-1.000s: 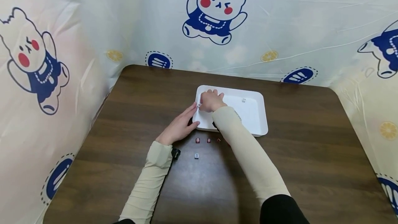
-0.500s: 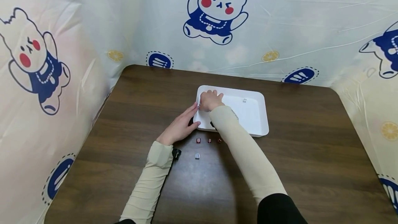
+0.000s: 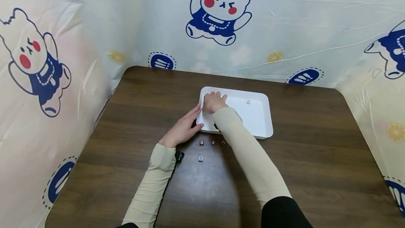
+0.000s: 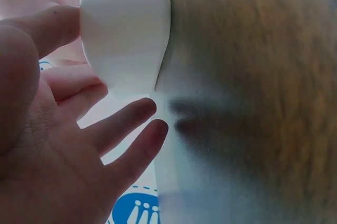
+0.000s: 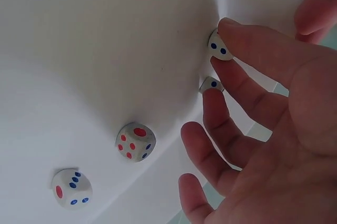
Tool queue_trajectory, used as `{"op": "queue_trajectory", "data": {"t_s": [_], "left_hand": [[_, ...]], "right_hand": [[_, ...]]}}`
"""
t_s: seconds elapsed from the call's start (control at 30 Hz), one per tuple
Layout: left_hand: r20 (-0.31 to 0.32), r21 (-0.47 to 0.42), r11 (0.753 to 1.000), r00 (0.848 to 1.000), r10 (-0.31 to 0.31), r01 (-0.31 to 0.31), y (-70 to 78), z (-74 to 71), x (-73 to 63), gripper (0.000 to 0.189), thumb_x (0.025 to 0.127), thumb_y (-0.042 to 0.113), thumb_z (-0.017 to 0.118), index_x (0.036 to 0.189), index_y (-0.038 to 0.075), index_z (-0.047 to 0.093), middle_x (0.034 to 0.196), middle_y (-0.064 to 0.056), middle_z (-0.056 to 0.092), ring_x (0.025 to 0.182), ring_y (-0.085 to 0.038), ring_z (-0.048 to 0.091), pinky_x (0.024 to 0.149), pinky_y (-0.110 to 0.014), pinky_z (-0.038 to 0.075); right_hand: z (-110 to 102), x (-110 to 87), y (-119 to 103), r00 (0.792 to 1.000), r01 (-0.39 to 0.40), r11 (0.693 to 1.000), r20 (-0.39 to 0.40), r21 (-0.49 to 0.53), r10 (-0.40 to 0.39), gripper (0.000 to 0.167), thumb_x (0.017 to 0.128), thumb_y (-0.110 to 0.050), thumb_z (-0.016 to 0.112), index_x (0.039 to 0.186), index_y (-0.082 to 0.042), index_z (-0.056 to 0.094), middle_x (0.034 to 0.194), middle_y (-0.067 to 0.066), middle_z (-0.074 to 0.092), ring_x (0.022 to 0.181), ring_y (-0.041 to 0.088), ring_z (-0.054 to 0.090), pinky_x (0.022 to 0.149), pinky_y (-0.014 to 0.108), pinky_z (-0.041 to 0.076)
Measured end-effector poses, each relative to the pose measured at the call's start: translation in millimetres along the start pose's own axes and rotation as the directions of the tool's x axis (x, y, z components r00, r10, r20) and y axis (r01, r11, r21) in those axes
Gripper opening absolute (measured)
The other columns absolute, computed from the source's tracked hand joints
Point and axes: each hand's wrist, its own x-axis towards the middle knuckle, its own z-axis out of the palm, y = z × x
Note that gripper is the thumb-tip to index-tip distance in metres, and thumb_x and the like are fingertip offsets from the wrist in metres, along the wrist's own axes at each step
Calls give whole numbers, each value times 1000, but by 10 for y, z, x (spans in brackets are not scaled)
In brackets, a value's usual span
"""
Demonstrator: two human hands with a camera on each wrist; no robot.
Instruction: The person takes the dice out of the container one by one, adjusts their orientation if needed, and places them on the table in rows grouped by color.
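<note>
Inside the white tray (image 3: 257, 126), my right hand (image 3: 215, 102) reaches down at the left end. In the right wrist view its thumb and index finger pinch a white die (image 5: 220, 45) with blue pips. Another white die (image 5: 211, 84) is partly hidden behind the middle fingertip. Two more white dice, one with red pips upward (image 5: 136, 141) and one with mixed pips (image 5: 72, 188), lie on the tray floor nearby. My left hand (image 3: 181, 127) rests at the tray's front left corner, fingers extended, its thumb touching the outer wall in the left wrist view.
A white die (image 3: 248, 102) lies at the tray's back right. In front of the tray, a row of small red dice (image 3: 201, 143) stands on the brown table (image 3: 310, 143), with one white die (image 3: 200, 158) closer to me. Printed curtains (image 3: 284, 20) surround the table.
The right forearm has shifted slightly left, showing more of the rightmost red die. A small dark spot beside the right fingers is now less visible. The left hand has stayed at the tray.
</note>
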Motion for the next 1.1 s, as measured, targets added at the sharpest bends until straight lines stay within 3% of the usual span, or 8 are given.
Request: {"op": "queue_trajectory", "data": {"t_s": [0.47, 0.73, 1.1], "left_hand": [[15, 2, 1000, 1000, -18, 17, 23, 0, -2, 64, 97, 27, 57, 150, 1, 30, 162, -7, 18, 148, -23, 25, 117, -42, 27], [21, 13, 1000, 999, -26, 26, 20, -1, 0, 65, 98, 29, 56, 151, 3, 29, 162, -5, 18, 148, -22, 25, 117, -42, 28], [27, 12, 999, 998, -47, 47, 44, -18, 3, 66, 98, 30, 56, 151, 3, 29, 163, -5, 17, 148, -23, 25, 117, -42, 27]], "right_hand": [[-10, -35, 37, 1000, 26, 1000, -10, -16, -26, 21, 89, -31, 67, 97, -11, 68, 110, 10, 57, 113, 31, 43, 102, 55, 27], [-29, -117, 130, 995, 68, 997, -68, 20, -67, 20, 85, -34, 70, 88, -14, 68, 104, 8, 56, 108, 29, 44, 96, 52, 29], [-52, -285, 292, 990, 86, 995, -115, 55, -79, 24, 83, -35, 70, 93, -13, 69, 105, 7, 56, 107, 29, 42, 93, 50, 28]]}}
